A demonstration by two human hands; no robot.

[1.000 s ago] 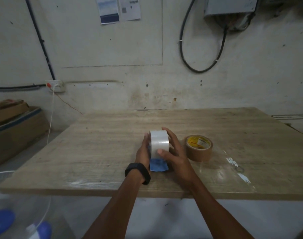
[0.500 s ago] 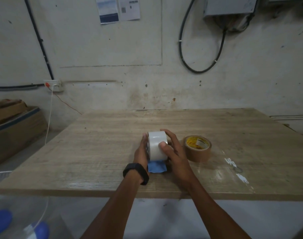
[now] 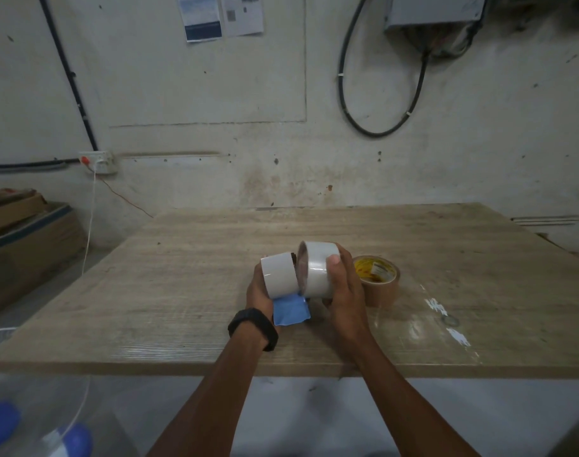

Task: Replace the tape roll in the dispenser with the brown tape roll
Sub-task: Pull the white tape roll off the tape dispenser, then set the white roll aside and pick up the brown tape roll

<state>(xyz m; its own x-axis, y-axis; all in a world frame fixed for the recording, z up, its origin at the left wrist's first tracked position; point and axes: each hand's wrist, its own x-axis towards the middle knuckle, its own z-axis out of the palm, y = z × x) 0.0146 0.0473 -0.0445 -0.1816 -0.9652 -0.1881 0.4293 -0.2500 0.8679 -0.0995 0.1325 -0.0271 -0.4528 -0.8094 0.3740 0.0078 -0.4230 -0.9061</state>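
My left hand (image 3: 257, 293) grips the tape dispenser (image 3: 278, 275), a white curved body with a blue flap (image 3: 289, 311) hanging below it. My right hand (image 3: 346, 291) holds a pale tape roll (image 3: 318, 268) just right of the dispenser, tilted, with its hollow core facing the dispenser. The two touch or nearly touch. The brown tape roll (image 3: 382, 290), with a yellow label in its core, lies flat on the wooden table (image 3: 182, 291) right behind my right hand.
Clear tape scraps and a small ring (image 3: 449, 321) lie on the table's right side. Cardboard boxes (image 3: 24, 245) stand on the floor at left. A white cable (image 3: 90, 219) hangs from the wall socket. The table's near edge is under my forearms.
The pale roll sat on the dispenser as one white shape before. Now my right hand has pulled it off to the right, and both hands are lifted slightly.
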